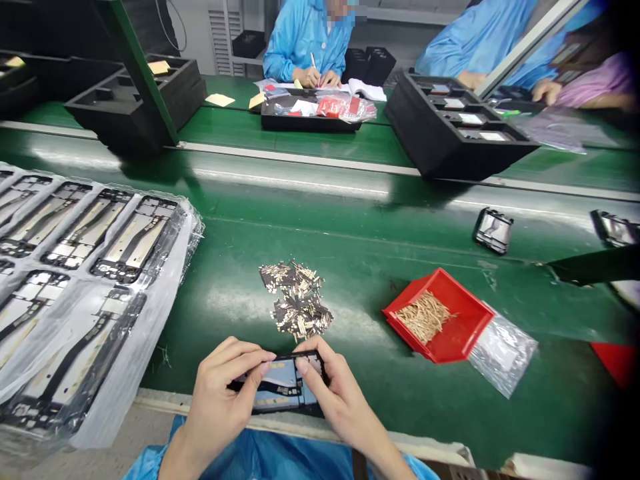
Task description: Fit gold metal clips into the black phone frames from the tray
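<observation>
Two hands on one frame (283, 387) here, held low at the near edge of the green belt (360, 267). The left hand (220, 393) has its fingers curled round the frame's left end, thumb and forefinger pinched on the top edge. The right hand (336, 393) grips the right end the same way, forefinger pressing down near the top middle. So both are closed on it, neither one loose.

What I'd worry about: just beyond the frame sits a loose pile of gold parts (298, 300), right on the bare belt. Looks like one careless wrist sweep would scatter them, and they're small enough to get lost fast. The red bin (453, 320) to the frame's right is tilted and full of thin gold strips, with a plastic bag (503, 353) partly under it, so a bump might tip it. And the pinch on the frame is all fingertips; press too hard and it could flex or slip.

Left of the frame there's a tray (75, 280) of more frames under clear wrap. Far side of the belt from the frame: black foam trays (450, 127) and people in blue coats (310, 37) working at it. Shiny belt, bright overhead light, busy line.
</observation>
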`<action>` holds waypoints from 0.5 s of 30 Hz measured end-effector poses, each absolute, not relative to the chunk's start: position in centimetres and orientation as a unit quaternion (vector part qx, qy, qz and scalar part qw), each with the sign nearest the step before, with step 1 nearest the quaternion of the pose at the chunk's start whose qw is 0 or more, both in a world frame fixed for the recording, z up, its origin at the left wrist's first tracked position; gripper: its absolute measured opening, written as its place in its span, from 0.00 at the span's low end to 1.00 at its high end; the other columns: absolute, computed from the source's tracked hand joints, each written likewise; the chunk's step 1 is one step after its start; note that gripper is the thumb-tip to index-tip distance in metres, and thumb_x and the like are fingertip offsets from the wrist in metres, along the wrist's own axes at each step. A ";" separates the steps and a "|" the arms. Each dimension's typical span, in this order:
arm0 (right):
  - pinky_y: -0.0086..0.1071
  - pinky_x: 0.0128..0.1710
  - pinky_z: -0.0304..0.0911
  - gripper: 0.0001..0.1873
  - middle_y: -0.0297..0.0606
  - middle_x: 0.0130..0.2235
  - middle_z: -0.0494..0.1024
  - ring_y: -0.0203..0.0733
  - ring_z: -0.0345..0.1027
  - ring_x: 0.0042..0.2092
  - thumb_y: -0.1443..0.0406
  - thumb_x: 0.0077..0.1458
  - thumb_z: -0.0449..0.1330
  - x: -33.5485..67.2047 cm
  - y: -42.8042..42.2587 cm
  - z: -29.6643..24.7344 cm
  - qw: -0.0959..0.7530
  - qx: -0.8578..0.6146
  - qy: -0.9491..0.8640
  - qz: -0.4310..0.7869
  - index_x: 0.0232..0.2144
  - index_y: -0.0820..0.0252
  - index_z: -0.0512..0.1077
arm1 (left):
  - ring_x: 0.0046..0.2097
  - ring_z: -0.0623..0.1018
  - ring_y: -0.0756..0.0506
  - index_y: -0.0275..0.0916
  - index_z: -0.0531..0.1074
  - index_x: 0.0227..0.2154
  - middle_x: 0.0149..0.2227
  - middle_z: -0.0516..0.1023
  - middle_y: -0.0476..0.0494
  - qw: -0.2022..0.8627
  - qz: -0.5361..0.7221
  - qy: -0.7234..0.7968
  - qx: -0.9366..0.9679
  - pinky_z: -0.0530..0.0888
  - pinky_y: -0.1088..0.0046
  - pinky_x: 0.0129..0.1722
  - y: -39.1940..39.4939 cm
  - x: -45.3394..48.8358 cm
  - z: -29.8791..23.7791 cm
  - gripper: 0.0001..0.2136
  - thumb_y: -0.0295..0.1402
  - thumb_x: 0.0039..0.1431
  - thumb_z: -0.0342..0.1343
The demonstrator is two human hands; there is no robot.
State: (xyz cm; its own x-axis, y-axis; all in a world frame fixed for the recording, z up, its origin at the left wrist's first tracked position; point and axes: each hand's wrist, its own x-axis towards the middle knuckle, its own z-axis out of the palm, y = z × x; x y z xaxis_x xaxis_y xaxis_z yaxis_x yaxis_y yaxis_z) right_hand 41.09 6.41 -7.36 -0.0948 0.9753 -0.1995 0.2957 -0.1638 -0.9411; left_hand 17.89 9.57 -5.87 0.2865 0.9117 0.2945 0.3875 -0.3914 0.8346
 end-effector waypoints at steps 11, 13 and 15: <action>0.29 0.24 0.63 0.26 0.32 0.31 0.76 0.38 0.66 0.27 0.48 0.52 0.74 47.9 24.8 -8.9 0.596 -0.568 -0.364 0.435 0.44 0.57 0.74 | 0.61 0.77 0.35 0.50 0.82 0.52 0.61 0.80 0.40 0.174 0.434 0.466 0.751 0.83 0.56 0.50 7.6 12.6 -0.7 0.19 0.18 0.71 0.56; 0.32 0.28 0.71 0.26 0.35 0.34 0.77 0.40 0.72 0.30 0.51 0.47 0.76 48.2 27.8 -9.4 0.635 -0.544 -0.341 0.429 0.40 0.56 0.71 | 0.59 0.79 0.36 0.49 0.82 0.51 0.58 0.81 0.40 0.150 0.442 0.473 0.747 0.83 0.57 0.49 7.1 11.2 0.0 0.20 0.17 0.71 0.55; 0.37 0.37 0.78 0.26 0.37 0.39 0.78 0.44 0.78 0.38 0.54 0.45 0.77 48.3 30.1 -9.4 0.683 -0.511 -0.316 0.415 0.37 0.54 0.68 | 0.57 0.80 0.38 0.49 0.82 0.52 0.56 0.83 0.41 0.122 0.436 0.479 0.752 0.82 0.59 0.50 6.9 9.5 0.5 0.20 0.17 0.71 0.55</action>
